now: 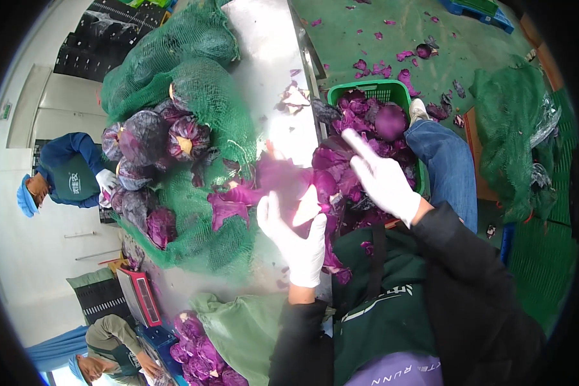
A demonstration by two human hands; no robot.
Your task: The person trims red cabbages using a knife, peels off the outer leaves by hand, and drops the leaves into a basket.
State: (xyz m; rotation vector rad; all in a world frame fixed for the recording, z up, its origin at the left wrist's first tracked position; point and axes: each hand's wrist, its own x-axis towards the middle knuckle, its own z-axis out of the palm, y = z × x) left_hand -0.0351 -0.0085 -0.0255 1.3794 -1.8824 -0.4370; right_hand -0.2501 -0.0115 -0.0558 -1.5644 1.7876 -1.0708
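Note:
My white-gloved left hand [294, 248] is over the near edge of the steel table [265, 29], thumb and fingers spread wide. Just beyond its fingers are loose red cabbage leaves [231, 205] and a bright, blurred purple patch. A leaf with a white base [309, 207] shows between thumb and fingers; glare hides whether they touch. My right hand [383, 181], also gloved, hangs over the green plastic basket [369, 87] with fingers extended and nothing gripped. Leaves fill the basket area, and a round red cabbage [391, 121] shows there, blurred.
Green mesh sacks [193, 38] and whole red cabbages [142, 137] cover the table's far side. Two co-workers [72, 169] in blue caps stand beyond. More cabbages [200, 354] lie at lower left. Leaf scraps litter the green floor [347, 34]; a mesh heap [506, 135] lies right.

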